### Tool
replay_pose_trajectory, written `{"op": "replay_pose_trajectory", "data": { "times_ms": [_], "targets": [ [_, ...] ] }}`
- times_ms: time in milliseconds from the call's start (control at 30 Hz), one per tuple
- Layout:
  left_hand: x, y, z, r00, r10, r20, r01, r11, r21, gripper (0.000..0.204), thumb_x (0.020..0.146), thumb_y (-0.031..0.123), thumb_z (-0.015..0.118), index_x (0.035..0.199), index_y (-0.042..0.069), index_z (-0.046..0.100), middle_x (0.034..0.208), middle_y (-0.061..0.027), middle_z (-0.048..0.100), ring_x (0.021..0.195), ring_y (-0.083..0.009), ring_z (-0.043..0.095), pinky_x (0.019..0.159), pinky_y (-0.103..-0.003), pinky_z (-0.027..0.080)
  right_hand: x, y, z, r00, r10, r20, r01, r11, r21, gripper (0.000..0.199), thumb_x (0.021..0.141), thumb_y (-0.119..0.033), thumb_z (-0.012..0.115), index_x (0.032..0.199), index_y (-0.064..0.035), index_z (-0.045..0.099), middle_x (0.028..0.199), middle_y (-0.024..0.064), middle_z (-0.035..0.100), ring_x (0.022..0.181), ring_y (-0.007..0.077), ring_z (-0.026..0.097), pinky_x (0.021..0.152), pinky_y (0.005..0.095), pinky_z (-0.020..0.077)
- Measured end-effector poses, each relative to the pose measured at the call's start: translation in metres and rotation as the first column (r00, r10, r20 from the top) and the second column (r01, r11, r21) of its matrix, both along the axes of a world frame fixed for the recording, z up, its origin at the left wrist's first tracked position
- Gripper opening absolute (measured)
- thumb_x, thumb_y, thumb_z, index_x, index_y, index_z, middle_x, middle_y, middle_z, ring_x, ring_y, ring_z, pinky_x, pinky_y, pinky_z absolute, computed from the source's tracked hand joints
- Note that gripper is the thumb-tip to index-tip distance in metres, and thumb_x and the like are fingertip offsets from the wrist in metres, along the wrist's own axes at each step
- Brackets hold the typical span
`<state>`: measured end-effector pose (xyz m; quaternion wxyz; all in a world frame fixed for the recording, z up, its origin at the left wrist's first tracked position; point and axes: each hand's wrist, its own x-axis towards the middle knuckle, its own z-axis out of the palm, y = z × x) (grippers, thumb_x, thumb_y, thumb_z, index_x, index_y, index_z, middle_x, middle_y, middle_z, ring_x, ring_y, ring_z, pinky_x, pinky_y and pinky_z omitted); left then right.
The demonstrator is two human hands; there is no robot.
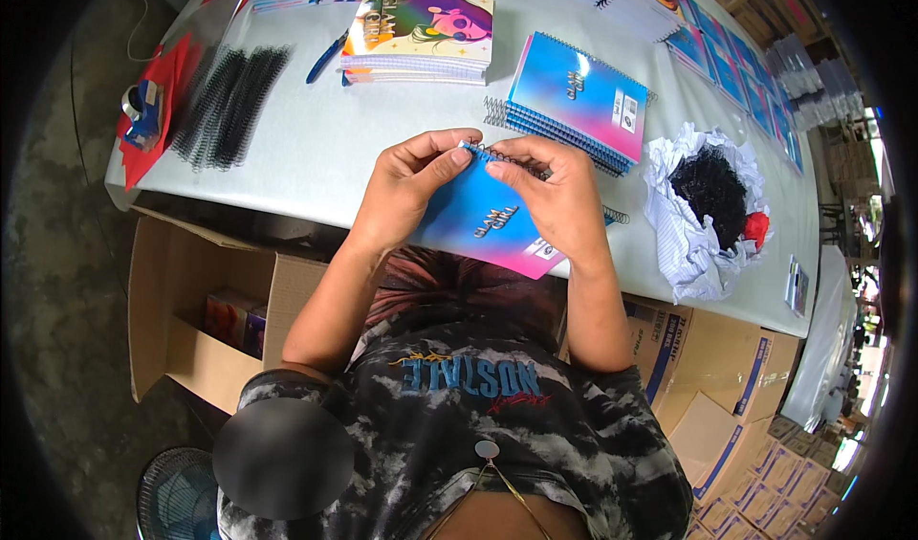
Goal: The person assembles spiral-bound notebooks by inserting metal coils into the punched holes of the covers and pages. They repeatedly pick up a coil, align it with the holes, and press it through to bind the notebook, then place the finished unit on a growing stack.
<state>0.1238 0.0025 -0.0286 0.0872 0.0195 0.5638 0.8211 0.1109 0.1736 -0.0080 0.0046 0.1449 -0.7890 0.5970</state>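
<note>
A blue and pink notebook (469, 213) is held in front of me at the table's near edge, its bound edge pointing away. My left hand (411, 175) pinches the far left corner between thumb and fingers. Along that same edge, my right hand (557, 184) grips the notebook and a black spiral coil (519, 162), thumb on the cover. The coil runs through part of the edge; fingers hide the rest. Just beyond my right hand lies a stack of similar coil-bound notebooks (574, 100), some coil ends sticking out at its left.
Black coils (229, 105) lie at left beside a tape dispenser (143, 117) on red sheets. Pliers (328, 57) rest next to a stack of page blocks (417, 35). Crumpled paper (669, 224) holds tangled black scraps at right. An open cardboard box (296, 296) stands below the table's left side.
</note>
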Motion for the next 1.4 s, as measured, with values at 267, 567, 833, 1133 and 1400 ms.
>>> {"op": "replay_pose_trajectory", "data": {
  "times_ms": [267, 567, 833, 1133, 1400],
  "targets": [
    [-0.012, -0.015, 0.007, 0.983, -0.182, -0.021, 0.180, 0.980, -0.080, 0.013, 0.072, 0.000, 0.056, 0.084, 0.003, 0.059, 0.080, -0.0010, 0.058, 0.074, -0.0071, 0.052, 0.070, -0.021, 0.042, 0.011, -0.004, 0.000, 0.996, 0.010, 0.083, 0.000, 0.992, -0.126, 0.016, 0.068, 0.003, 0.070, 0.081, 0.0010, 0.061, 0.077, 0.0070, 0.064, 0.065, 0.0115, 0.062, 0.059, 0.0226, 0.0477],
    [-0.026, -0.014, -0.003, 0.932, -0.342, -0.121, 0.327, 0.937, -0.122, 0.021, 0.070, 0.000, 0.065, 0.089, 0.004, 0.058, 0.080, 0.0014, 0.055, 0.076, -0.0054, 0.051, 0.070, -0.022, 0.042, 0.022, -0.003, 0.002, 0.966, -0.109, -0.233, 0.147, 0.977, 0.153, 0.015, 0.066, -0.003, 0.070, 0.078, -0.0050, 0.061, 0.073, 0.0086, 0.058, 0.064, 0.0253, 0.056, 0.053, 0.0336, 0.0444],
    [-0.056, 0.029, 0.006, 0.995, 0.013, -0.100, -0.039, 0.965, -0.259, 0.065, 0.086, 0.030, 0.057, 0.133, -0.003, 0.027, 0.109, -0.0140, 0.055, 0.099, -0.0184, 0.054, 0.088, -0.032, 0.042, -0.018, 0.055, 0.015, 0.842, -0.540, -0.007, 0.232, 0.374, -0.898, 0.035, 0.082, -0.001, 0.059, 0.113, -0.0018, 0.042, 0.093, 0.0035, 0.053, 0.083, 0.0098, 0.050, 0.077, 0.0253, 0.0418],
    [-0.141, 0.093, -0.034, 0.868, -0.143, -0.475, -0.454, 0.157, -0.877, 0.035, 0.080, 0.028, 0.062, 0.110, 0.010, 0.058, 0.097, -0.0161, 0.058, 0.090, -0.0343, 0.057, 0.074, -0.041, 0.046, -0.054, 0.104, -0.108, 0.579, -0.774, -0.257, 0.791, 0.609, -0.052, 0.040, 0.086, -0.015, 0.057, 0.116, 0.0038, 0.037, 0.115, 0.0201, 0.044, 0.103, 0.0295, 0.048, 0.092, 0.0382, 0.0351],
    [-0.123, 0.091, -0.082, 0.843, 0.299, -0.447, -0.506, 0.722, -0.472, 0.022, 0.089, 0.022, 0.053, 0.084, 0.001, 0.054, 0.085, -0.0062, 0.055, 0.073, -0.0121, 0.049, 0.067, -0.026, 0.041, -0.067, 0.114, -0.111, 0.661, -0.749, -0.036, 0.730, 0.654, -0.199, 0.049, 0.087, -0.018, 0.056, 0.127, 0.0064, 0.039, 0.124, 0.0206, 0.048, 0.115, 0.0246, 0.046, 0.097, 0.0338, 0.0341]
  ]
}}
